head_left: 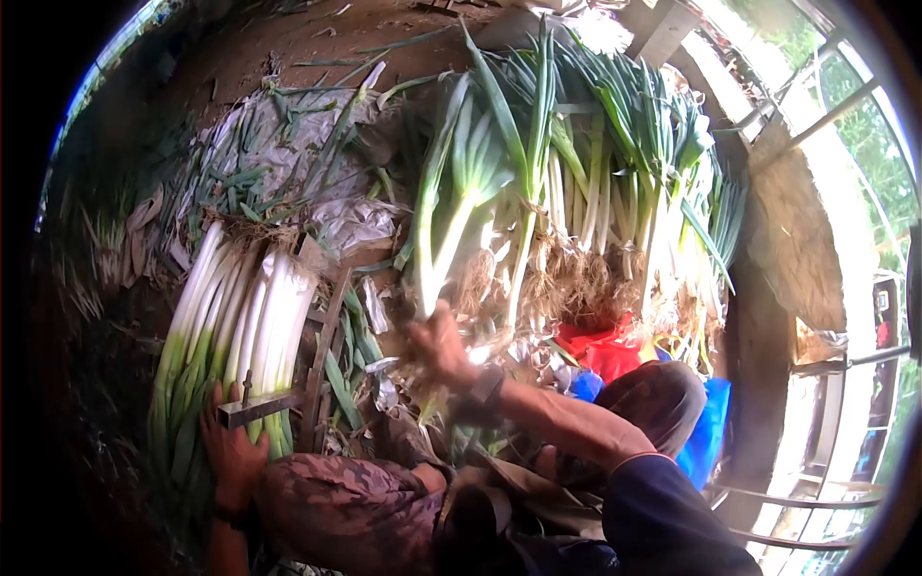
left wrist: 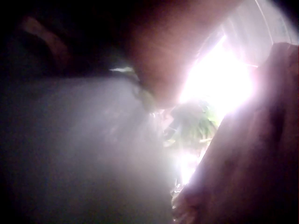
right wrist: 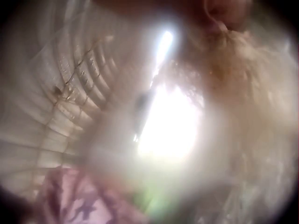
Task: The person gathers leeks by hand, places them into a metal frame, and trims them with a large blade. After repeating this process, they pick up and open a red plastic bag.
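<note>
Left hand (head_left: 230,449) flat on leek bundle (head_left: 245,317) | right hand (head_left: 437,344) grips leek (head_left: 429,259) | wrist views blurred

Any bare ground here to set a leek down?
Only the bare earth beyond the plastic sheet looks free. Elsewhere crowded: left hand rests on the trimmed leek stack, right hand grips a leek, the leek pile fills the right.

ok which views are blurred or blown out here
Head view: fisheye bend, dark left side, right hand motion-blurred on a leek; left wrist view: hazy, white glare at upper right; right wrist view: out of focus, glare in the middle.
</note>
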Demonstrator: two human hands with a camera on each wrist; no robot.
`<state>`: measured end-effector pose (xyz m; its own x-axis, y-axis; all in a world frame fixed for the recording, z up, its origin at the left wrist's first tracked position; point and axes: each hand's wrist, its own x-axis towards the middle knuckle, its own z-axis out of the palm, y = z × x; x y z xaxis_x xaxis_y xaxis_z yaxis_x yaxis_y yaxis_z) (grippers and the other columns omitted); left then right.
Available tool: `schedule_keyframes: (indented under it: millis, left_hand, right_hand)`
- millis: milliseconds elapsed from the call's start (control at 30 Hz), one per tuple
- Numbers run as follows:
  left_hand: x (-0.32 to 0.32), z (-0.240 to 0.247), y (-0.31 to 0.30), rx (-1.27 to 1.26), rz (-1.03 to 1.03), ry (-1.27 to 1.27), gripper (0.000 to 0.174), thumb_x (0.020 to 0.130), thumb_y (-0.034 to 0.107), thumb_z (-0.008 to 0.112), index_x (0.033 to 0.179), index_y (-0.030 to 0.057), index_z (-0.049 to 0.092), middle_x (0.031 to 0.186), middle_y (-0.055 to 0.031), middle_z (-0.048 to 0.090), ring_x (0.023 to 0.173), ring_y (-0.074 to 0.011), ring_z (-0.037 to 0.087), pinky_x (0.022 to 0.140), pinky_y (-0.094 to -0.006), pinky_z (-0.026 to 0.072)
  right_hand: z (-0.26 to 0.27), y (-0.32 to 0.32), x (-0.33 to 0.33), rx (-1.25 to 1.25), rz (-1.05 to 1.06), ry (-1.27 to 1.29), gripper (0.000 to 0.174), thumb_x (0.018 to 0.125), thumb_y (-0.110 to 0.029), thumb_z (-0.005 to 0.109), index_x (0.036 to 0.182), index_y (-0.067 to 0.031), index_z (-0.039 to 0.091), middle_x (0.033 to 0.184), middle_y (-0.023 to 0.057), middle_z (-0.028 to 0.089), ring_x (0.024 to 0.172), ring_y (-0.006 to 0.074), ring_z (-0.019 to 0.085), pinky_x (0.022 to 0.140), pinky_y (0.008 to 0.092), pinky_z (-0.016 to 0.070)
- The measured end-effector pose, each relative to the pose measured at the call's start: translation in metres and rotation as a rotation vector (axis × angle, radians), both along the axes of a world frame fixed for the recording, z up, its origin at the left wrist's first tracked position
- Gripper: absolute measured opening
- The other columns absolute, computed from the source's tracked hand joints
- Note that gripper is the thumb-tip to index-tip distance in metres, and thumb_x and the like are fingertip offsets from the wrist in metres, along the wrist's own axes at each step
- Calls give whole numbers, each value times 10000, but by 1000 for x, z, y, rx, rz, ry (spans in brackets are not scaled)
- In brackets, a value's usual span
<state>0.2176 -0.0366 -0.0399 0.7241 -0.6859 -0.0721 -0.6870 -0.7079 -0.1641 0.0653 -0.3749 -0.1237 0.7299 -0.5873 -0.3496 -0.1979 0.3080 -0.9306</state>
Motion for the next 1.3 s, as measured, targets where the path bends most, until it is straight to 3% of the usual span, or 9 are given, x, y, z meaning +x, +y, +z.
schedule_keyframes:
  millis: [400,433,467,533,667,700,967,1133,1300]
  left_hand:
    - [32,13,20,-225,-127,287,870,722,285,791,1455,48,387,1439,-251,417,1316,-402,431,1094,-467,364]
    - [48,16,17,-350,204,611,774,732,160,777,1412,24,433,1353,-254,524,1248,-377,517,1044,-400,425]
    - [48,35,10,-353,216,602,774,732,160,777,1412,24,433,1353,-254,524,1248,-377,517,1044,-400,425]
    - [27,82,-9,-392,-93,268,698,739,91,767,1370,6,483,1301,-223,580,1193,-367,568,1005,-392,462]
    - [-31,112,-68,-484,-276,239,622,724,60,779,1294,-11,541,1252,-213,603,1157,-386,572,1003,-414,459]
    - [-48,113,-86,-514,-389,240,642,711,49,787,1298,-13,535,1248,-211,602,1147,-387,577,1001,-414,462]
    - [-148,13,-247,-693,-531,-81,1026,658,341,868,1438,-48,326,1451,-230,423,1342,-331,434,1160,-548,258]
    - [-190,0,-268,-1045,-641,275,840,667,29,767,1431,74,421,1307,-147,554,1268,-313,511,1132,-553,304]
    - [-200,5,-257,-1223,-697,246,451,703,-24,697,1147,22,631,1115,-143,662,1113,-298,624,1010,-454,486]
  right_hand:
    - [39,98,-48,94,346,-221,253,895,-97,564,1116,-14,472,842,88,603,767,151,589,623,301,491]
    - [26,86,-57,69,381,8,189,926,-87,510,1103,-23,491,817,60,595,694,127,584,561,276,505]
    - [-37,71,-54,-218,427,-215,165,964,-101,481,1105,-20,509,783,44,589,574,120,551,460,291,508]
    - [-2,23,-59,-1088,402,107,178,993,-178,496,1045,-13,542,786,71,647,529,139,600,396,298,506]
    - [75,-63,-70,-1034,486,279,168,996,-169,457,1043,-26,533,602,31,542,399,160,476,287,317,403]
    - [71,-81,-72,-1460,489,262,123,958,-118,498,1030,-22,524,618,50,545,432,175,491,319,319,425]
    - [212,-68,-153,-1357,811,464,213,815,-114,618,1002,-22,570,784,146,607,711,323,609,674,459,476]
    - [261,-36,-208,-1081,896,569,253,815,-153,635,1031,-31,584,878,162,638,834,315,638,728,449,483]
    - [275,-27,-228,-930,882,625,325,827,-236,655,1078,-40,590,859,153,639,802,323,641,730,436,495]
